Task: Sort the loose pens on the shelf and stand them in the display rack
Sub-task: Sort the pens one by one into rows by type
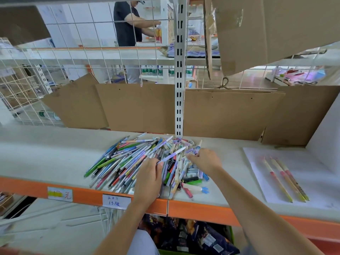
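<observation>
On a grey shelf edged with an orange front rail, a person sorts through a loose heap of pens that spreads across the middle of the board, just in front of a slotted white upright. Both bare forearms reach in from the near edge. The left hand lies over the near side of the heap, its fingers curled and pinching one white and lilac pen, which slants up and to the right above the others. The right hand rests on the right side of the heap, fingers bent down among the pens; whether they grip one cannot be told. To the right, well apart from the heap, a white sheet of paper lies flat on the shelf with three long pencils side by side on it, nearly parallel, points toward the near edge. Brown cardboard panels stand along the far side of the shelf, and another cardboard sheet hangs from above at the upper right. Two handwritten price labels are stuck to the orange rail on the near left. Through the white wire grid behind the shelf, another person in a dark top stands at a far shelf. No display rack can be made out.
</observation>
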